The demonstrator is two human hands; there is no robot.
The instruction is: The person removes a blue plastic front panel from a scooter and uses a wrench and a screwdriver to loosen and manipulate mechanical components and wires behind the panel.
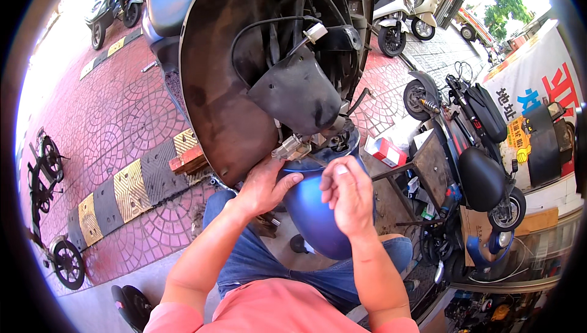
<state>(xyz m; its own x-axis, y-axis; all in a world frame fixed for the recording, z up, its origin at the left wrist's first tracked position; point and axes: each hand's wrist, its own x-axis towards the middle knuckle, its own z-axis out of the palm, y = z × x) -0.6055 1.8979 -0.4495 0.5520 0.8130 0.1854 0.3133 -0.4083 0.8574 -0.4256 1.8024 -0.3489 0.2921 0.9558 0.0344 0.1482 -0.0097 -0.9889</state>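
Observation:
In front of me stands a partly stripped scooter, its curved brown-black panel (pixel 223 88) facing me. A loose black flap (pixel 299 95) hangs in the middle, with a black cable and a white plug (pixel 316 32) above it. Below the flap is a pale connector block (pixel 292 148). My left hand (pixel 263 187) has its fingers closed at this block, their tips partly hidden, its thumb reaching over the glossy blue cover (pixel 321 217). Just above that cover my right hand (pixel 350 195) is closed, fingers curled together; whatever it may pinch is too small to make out.
Reddish bricks (pixel 187 161) lie by a black-and-yellow ramp strip (pixel 131 189) on the left. To the right, a metal stand (pixel 431 171) carries a red-and-white box (pixel 386 151), beside a parked black scooter (pixel 483 171). A bare bike frame (pixel 46 192) stands far left.

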